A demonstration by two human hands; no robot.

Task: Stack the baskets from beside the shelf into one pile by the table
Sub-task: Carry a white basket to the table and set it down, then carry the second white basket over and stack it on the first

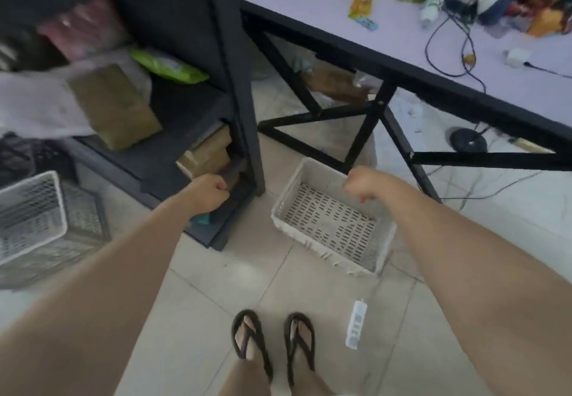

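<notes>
You have one white basket [332,225] set on the floor in the centre of the frame, just beside the table [325,2] legs; by my reading it starts the pile. At the left edge, more white baskets [31,210] wait beside the shelf [244,86], so most of the work is left. Your left hand [209,190] and right hand [365,183] are both loosely clenched, grasping nothing. Packets on the table are too blurred to read

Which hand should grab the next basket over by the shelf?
Probably the left hand: it is nearer the white slotted plastic basket beside the black shelf. The right hand is above the white basket by the table.
</notes>
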